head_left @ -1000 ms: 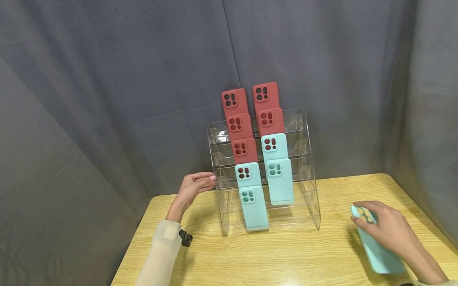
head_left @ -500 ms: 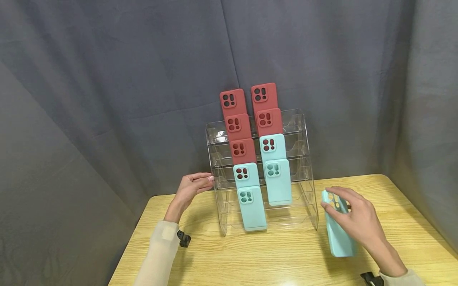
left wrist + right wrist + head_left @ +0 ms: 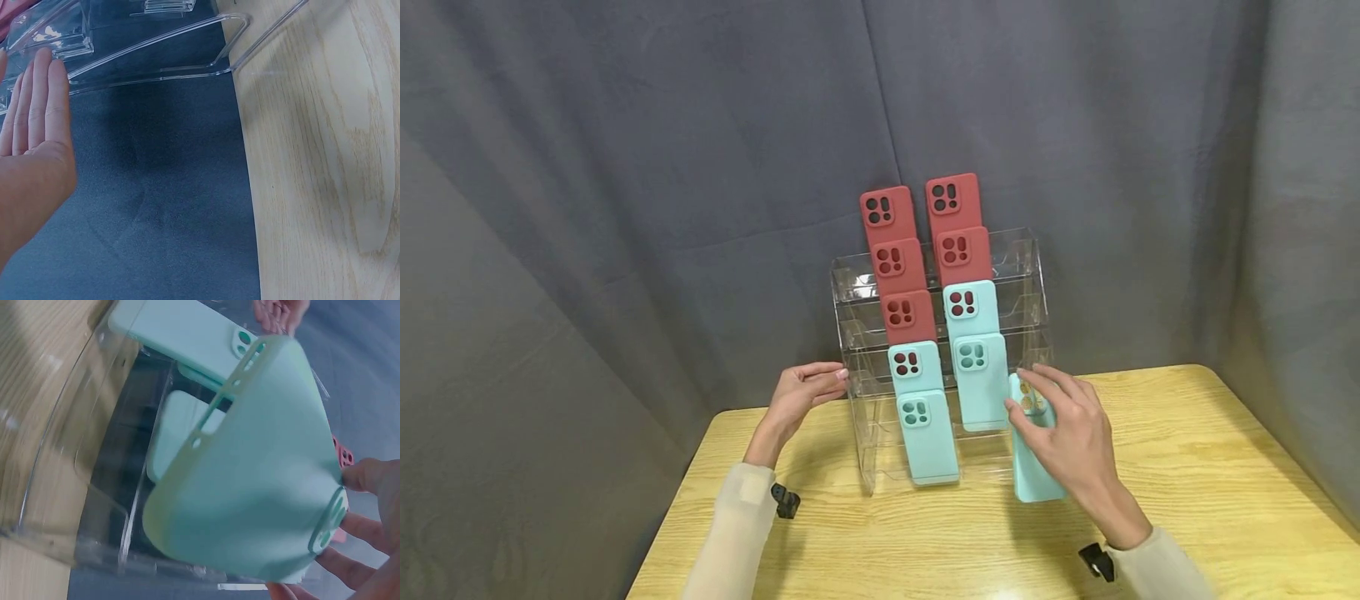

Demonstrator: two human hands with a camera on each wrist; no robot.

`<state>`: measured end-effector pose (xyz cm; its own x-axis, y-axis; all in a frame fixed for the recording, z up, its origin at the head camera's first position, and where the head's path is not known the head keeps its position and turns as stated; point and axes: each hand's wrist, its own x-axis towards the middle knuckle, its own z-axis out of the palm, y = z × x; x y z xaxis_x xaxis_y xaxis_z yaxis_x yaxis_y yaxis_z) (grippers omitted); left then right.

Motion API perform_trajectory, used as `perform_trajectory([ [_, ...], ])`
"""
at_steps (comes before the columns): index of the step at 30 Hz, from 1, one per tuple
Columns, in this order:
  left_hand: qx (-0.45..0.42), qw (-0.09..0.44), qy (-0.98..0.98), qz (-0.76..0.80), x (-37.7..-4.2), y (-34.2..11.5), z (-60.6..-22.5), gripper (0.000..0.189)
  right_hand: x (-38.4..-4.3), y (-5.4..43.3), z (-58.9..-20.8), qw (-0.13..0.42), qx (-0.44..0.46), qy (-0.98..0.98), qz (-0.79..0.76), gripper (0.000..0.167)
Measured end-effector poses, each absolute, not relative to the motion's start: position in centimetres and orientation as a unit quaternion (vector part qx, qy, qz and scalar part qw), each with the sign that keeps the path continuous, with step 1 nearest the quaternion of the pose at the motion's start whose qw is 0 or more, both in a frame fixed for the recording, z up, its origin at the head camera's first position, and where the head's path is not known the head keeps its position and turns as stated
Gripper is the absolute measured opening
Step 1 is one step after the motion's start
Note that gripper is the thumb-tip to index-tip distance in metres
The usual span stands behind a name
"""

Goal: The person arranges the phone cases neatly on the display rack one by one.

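A clear acrylic tiered rack [image 3: 868, 454] stands on the table, bearing two columns of phone cases. Red phone cases [image 3: 910, 315] fill the upper tiers; mint ones [image 3: 934, 446] sit lower, in both columns. My right hand [image 3: 1075, 433] pinches another mint phone case [image 3: 1033, 475] by its camera end, upright at the rack's lower right side. In the right wrist view this case [image 3: 250, 469] fills the middle, fingers around its camera cutouts. My left hand [image 3: 797, 400] rests its fingertips at the rack's left side; in the left wrist view its fingers [image 3: 57, 112] extend straight along the acrylic.
The wooden table [image 3: 865, 550] extends in front of the rack and to both sides. Grey curtain [image 3: 737, 167] hangs close behind the rack and along both sides. A small black device [image 3: 786, 501] is strapped at the left wrist, another [image 3: 1097, 562] at the right.
My right hand has carried the mint phone case from the table's right side leftward and up to the rack's right side. The left hand has stayed at the rack.
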<state>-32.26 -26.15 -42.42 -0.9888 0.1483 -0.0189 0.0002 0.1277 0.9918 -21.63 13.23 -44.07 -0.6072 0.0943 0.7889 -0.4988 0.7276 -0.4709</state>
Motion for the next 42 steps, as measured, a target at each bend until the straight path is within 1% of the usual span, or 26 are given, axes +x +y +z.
perform_trajectory([
  [3, 0.047, 0.056, 0.752, 0.655, -32.2, -26.2, -42.5, 0.044, -22.5, 12.0, -44.6, 0.439, 0.125, -0.826, 0.33, 0.041],
  [11, 0.049, 0.055, 0.75, 0.658, -32.1, -26.1, -42.5, 0.044, -24.7, 9.2, -46.3, 0.495, 0.152, -0.815, 0.259, 0.039],
  [15, 0.043, 0.058, 0.751, 0.656, -31.8, -26.3, -42.7, 0.046, -25.2, 7.7, -47.3, 0.524, 0.147, -0.801, 0.249, 0.039],
  [23, 0.049, 0.054, 0.751, 0.657, -31.9, -26.1, -42.8, 0.045, -25.9, 6.4, -48.9, 0.553, 0.13, -0.789, 0.232, 0.038],
  [28, 0.047, 0.05, 0.749, 0.659, -31.9, -26.0, -42.7, 0.044, -26.0, 5.9, -49.8, 0.553, 0.124, -0.794, 0.221, 0.039],
  [37, 0.043, 0.054, 0.746, 0.662, -31.9, -26.1, -42.8, 0.043, -25.3, 5.6, -50.9, 0.515, 0.118, -0.823, 0.21, 0.038],
  [42, 0.044, 0.05, 0.747, 0.662, -31.9, -26.0, -42.7, 0.043, -25.3, 5.6, -51.0, 0.511, 0.12, -0.829, 0.195, 0.038],
])
